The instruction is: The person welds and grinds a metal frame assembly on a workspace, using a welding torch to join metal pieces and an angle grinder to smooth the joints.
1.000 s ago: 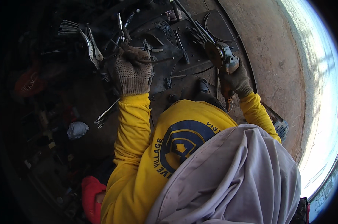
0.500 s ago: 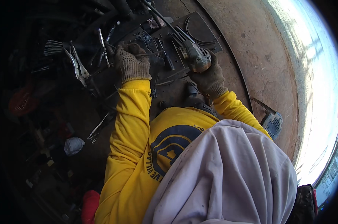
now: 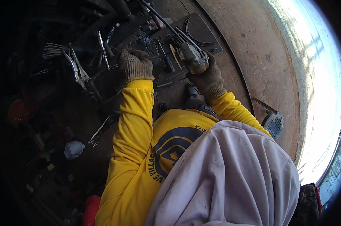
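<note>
My right hand (image 3: 210,78), in a brown knit glove, is wrapped round the body of an angle grinder (image 3: 196,60). The tan disc (image 3: 175,56) of the grinder shows edge-on at its left side. Across from it, my left hand (image 3: 135,67), also gloved, is closed round a thin metal rod (image 3: 155,57) that sticks out to the right towards the disc; a gap shows between them. A dark-handled screwdriver (image 3: 168,62) lies between the two hands. Locking pliers (image 3: 103,49) stand just left of my left hand.
More locking pliers (image 3: 77,69) and a bundle of thin rods (image 3: 53,50) are at the left. Coiled wire (image 3: 195,37) lies on a dark metal plate (image 3: 206,24) beyond the grinder. A blue-grey slotted tool (image 3: 274,124) rests on the floor at right. A crumpled whitish bundle (image 3: 74,149) lies lower left.
The grinder has shifted slightly left and turned, so its disc now shows as a thin edge. My left hand has moved very slightly right, still closed on the rod.
</note>
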### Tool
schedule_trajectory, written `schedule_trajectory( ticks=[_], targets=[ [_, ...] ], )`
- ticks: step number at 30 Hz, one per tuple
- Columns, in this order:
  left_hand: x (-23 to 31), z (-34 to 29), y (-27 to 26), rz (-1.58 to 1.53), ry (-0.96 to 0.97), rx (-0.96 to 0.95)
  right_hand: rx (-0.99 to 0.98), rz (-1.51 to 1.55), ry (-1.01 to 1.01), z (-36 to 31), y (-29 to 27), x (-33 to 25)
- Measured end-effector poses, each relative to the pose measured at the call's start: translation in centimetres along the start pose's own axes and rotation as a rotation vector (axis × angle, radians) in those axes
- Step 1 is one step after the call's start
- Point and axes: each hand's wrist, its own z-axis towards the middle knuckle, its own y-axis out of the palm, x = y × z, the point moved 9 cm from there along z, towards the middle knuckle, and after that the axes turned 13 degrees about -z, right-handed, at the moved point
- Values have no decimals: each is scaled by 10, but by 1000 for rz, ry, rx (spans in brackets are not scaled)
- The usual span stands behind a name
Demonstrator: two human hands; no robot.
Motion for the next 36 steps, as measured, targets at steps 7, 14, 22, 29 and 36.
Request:
schedule_trajectory(
  ticks=[7,14,22,29,36],
  targets=[
    [-3,8,-1,-54,-89,-69,-49,-6,63,-5,2,1],
    [-2,7,-1,-66,-88,-141,-102,-21,134,-8,2,3],
    [-3,3,0,-129,-188,-238,-96,3,99,-9,6,9],
    [-1,1,8,-165,-282,-327,-49,39,120,-13,-9,16],
    [-9,7,0,-105,-189,-221,35,32,-1,-12,-8,10]
  ],
)
